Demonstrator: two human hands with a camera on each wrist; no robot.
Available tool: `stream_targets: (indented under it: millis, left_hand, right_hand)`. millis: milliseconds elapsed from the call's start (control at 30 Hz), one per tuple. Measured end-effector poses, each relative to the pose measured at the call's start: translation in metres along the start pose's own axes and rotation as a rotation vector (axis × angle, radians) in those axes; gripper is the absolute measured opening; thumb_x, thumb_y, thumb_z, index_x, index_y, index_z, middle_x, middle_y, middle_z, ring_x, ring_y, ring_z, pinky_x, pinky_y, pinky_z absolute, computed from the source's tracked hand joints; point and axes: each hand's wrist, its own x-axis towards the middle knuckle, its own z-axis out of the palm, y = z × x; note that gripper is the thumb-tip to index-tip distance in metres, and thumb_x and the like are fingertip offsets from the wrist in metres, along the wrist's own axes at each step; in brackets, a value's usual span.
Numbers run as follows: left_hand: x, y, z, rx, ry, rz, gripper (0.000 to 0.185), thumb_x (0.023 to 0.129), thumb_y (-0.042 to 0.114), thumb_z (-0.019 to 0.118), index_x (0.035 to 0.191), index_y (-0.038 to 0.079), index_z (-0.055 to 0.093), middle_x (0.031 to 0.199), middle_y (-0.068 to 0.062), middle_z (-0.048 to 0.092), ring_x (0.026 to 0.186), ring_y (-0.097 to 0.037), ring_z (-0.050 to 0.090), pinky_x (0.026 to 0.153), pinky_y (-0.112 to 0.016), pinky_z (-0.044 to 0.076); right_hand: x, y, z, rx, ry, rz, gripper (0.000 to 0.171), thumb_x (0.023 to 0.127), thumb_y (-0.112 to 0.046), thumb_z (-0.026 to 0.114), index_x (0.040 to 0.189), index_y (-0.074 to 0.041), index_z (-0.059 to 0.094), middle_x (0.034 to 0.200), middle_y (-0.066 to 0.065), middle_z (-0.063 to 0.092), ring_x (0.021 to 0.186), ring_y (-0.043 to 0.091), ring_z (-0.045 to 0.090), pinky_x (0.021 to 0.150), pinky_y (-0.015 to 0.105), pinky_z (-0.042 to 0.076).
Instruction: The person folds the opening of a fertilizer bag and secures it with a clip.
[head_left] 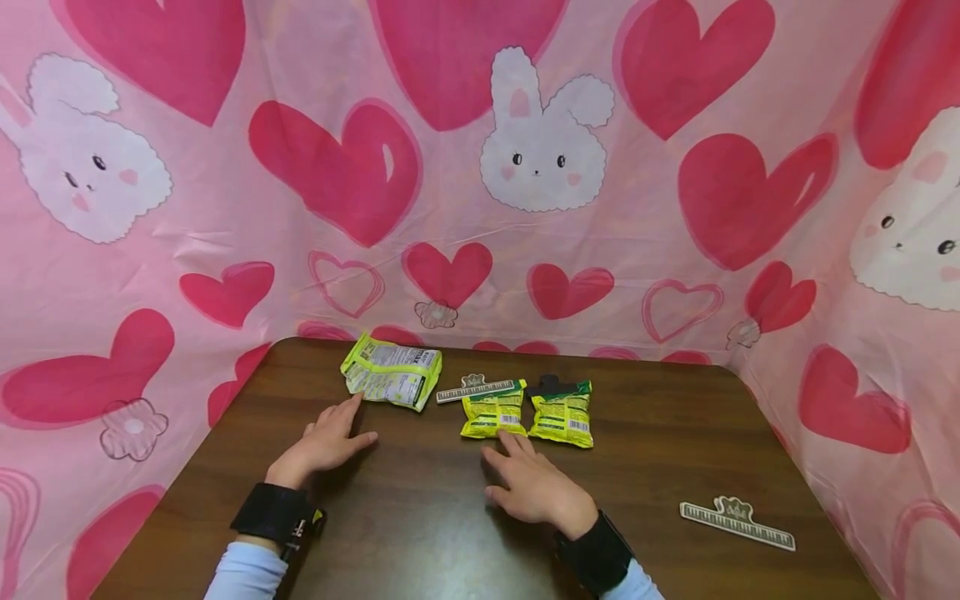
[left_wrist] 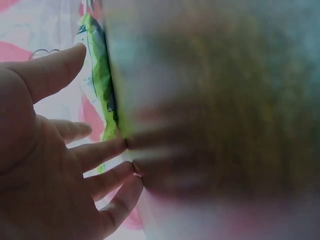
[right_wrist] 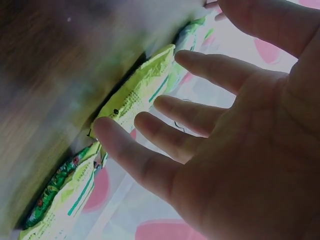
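Note:
My left hand (head_left: 330,437) lies flat on the dark wooden table (head_left: 420,533), fingers straight, its fingertips just short of a large yellow-green snack bag (head_left: 392,372) lying label up. The left wrist view shows that bag (left_wrist: 100,75) edge-on beyond the spread fingers (left_wrist: 100,152). My right hand (head_left: 528,479) rests open on the table, fingertips right in front of two small yellow-green snack bags (head_left: 493,410) (head_left: 562,412). A piano-key bag clip (head_left: 480,388) lies along the top of the left small bag; a dark clip (head_left: 549,385) closes the right one. The right wrist view shows the small bags (right_wrist: 135,92) close behind spread fingers (right_wrist: 130,155).
A second piano-key clip (head_left: 737,522) lies loose near the table's right front. A pink cloth with hearts and rabbits (head_left: 540,142) hangs around the table on the far side and both flanks.

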Motion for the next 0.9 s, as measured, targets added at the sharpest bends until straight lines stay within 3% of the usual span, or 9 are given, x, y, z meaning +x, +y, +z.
stream_targets:
  millis: [333, 700, 900]
  left_hand:
    - [0.006, -0.001, -0.012, 0.02, -0.037, 0.008, 0.082, 0.107, 0.044, 0.057, 0.161, -0.01, 0.025, 0.161, -0.038, 0.028, 0.143, -0.062, 0.026, 0.105, -0.084, 0.019]
    - [0.017, -0.002, -0.023, 0.006, -0.105, -0.032, 0.079, 0.109, 0.046, 0.053, 0.162, -0.006, 0.027, 0.161, -0.037, 0.029, 0.145, -0.062, 0.022, 0.106, -0.083, 0.019]
    - [0.02, 0.0, -0.027, 0.003, -0.13, -0.09, 0.081, 0.108, 0.05, 0.052, 0.164, -0.002, 0.025, 0.158, -0.04, 0.032, 0.144, -0.063, 0.022, 0.106, -0.082, 0.021]
  right_hand:
    - [-0.003, 0.0, -0.006, -0.002, 0.015, 0.002, 0.064, 0.102, -0.036, 0.07, 0.157, -0.011, 0.05, 0.17, 0.018, 0.025, 0.157, 0.038, 0.02, 0.117, 0.068, 0.025]
    - [-0.004, 0.002, -0.007, 0.005, 0.004, 0.01, 0.063, 0.102, -0.036, 0.07, 0.157, -0.012, 0.05, 0.17, 0.018, 0.026, 0.157, 0.038, 0.02, 0.117, 0.067, 0.025]
    - [-0.006, 0.001, -0.008, 0.005, 0.01, -0.001, 0.062, 0.103, -0.035, 0.069, 0.157, -0.011, 0.05, 0.17, 0.019, 0.026, 0.157, 0.039, 0.02, 0.116, 0.069, 0.025]
